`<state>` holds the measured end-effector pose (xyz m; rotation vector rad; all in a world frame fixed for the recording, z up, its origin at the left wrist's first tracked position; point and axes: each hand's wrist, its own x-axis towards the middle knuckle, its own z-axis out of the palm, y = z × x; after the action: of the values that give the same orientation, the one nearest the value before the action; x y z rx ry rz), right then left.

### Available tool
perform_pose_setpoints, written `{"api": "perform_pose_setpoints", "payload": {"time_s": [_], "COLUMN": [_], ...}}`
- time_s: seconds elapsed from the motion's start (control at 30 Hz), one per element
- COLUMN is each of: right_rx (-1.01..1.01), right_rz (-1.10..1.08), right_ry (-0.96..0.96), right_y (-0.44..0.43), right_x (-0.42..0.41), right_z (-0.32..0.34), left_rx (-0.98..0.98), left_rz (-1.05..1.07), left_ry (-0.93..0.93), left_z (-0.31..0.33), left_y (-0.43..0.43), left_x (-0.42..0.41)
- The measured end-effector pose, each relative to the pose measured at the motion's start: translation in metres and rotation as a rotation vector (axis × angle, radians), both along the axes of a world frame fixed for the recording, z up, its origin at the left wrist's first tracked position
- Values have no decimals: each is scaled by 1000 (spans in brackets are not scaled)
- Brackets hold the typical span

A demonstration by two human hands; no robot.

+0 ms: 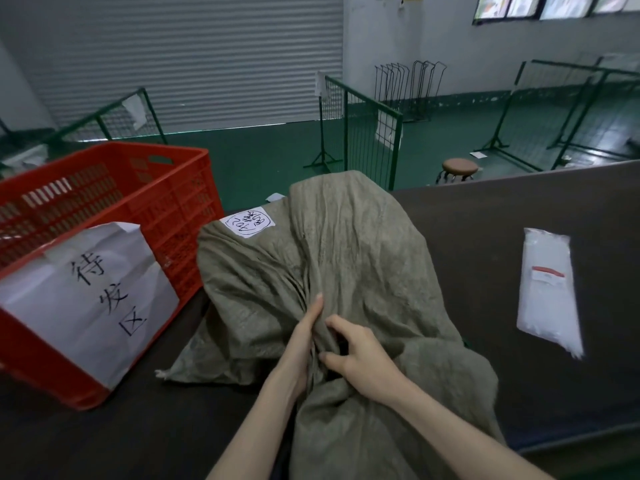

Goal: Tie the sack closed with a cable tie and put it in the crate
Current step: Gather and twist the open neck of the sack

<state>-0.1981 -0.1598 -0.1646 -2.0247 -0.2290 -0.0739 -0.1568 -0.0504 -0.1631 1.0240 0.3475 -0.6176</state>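
Head view: left hand [306, 336] and right hand [360, 358] grip the gathered neck of the olive sack [346, 244] on the worktop [485, 237] beside the red crate [166, 188].

L hand [304, 341] & R hand [362, 362] bare; forearms [450, 431] bare, slim

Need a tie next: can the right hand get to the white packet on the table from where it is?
Probably yes. The white packet lies on the bare table to the right of the sack, with nothing between. But the right hand grips the sack's gathered folds and must let go first.
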Motion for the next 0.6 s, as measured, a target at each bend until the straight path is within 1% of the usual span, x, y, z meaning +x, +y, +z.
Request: {"api": "perform_pose_setpoints", "payload": {"time_s": [0.03, 0.1, 0.17, 0.27, 0.3, 0.33, 0.4, 0.47, 0.5, 0.53, 0.57, 0.6], "right_rx": [-9, -45, -80, -171, -153, -110, -35, -96, -167, -239, -279, -272], "right_rz": [11, 49, 96, 116, 72, -22, -290, -458, -478, -464, -432, -399], "right_ry": [-12, 20, 87, 159, 147, 112, 3, -53, -16, 71, 184, 289], "right_y": [1, -2, -11, -24, -26, -28, -33, -39, -43, -45, -46, -46], "right_x": [-1, -3, -2, 2, 4, 5, 10, 14, 17, 19, 21, 23], "right_z": [2, 7, 12, 21, 24, 27, 31, 32, 30, 26, 23, 18], "left_rx": [8, 133, 289, 374, 368, 351, 304, 309, 311, 315, 309, 302], "left_rz": [-6, -23, 34, 137, 165, 189, 213, 231, 247, 266, 278, 288], "left_ry": [-7, -35, -46, -66, -72, -71, -77, -92, -89, -77, -74, -67], "left_z": [2, 2, 1, 0, 2, 5, 6, 1, 0, 1, 0, -1], "left_y": [-1, 0, -2, -9, -13, -15, -19, -21, -24, -26, -28, -30], "left_x": [2, 8, 12, 13, 12, 10, 7, 9, 9, 9, 10, 10]}}
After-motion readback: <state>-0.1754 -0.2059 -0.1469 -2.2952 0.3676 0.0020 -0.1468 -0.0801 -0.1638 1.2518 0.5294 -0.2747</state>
